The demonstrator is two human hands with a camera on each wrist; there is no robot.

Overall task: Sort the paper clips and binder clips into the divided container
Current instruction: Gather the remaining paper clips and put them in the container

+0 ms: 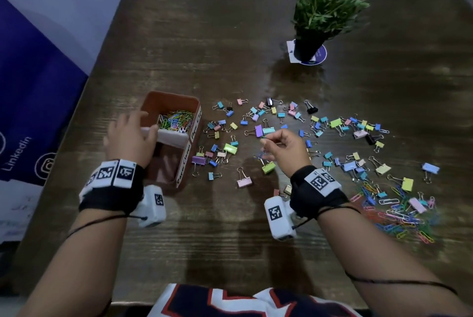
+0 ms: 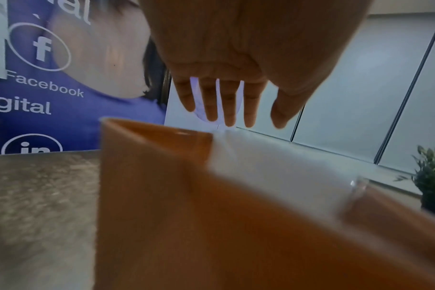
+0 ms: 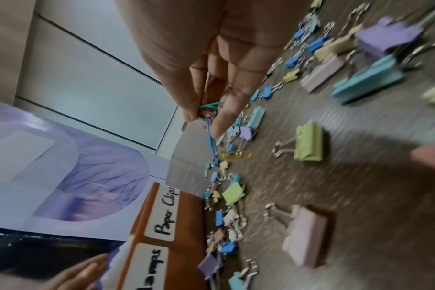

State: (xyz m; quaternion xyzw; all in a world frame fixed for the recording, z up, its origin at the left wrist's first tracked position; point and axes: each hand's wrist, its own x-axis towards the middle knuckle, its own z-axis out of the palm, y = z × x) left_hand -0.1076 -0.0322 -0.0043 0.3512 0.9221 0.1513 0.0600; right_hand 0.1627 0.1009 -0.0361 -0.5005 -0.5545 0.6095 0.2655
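Carrying a pinched bunch of paper clips [image 3: 209, 113] in our right hand [image 1: 286, 149], above the scattered binder clips [image 1: 266, 130] on the counter [image 1: 256, 35]. Left hand [image 1: 130, 135], fingers relaxed and holding nothing, rests at the divided container [image 1: 195, 135]. We should clear the rim, release low over the far paper-clip compartment [image 1: 176, 119], and mind the dangling yellow clip [image 3: 234, 155].

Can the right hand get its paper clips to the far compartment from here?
Probably yes: the right hand pinches paper clips, the far compartment is open-topped, and the left hand rests on the divider.
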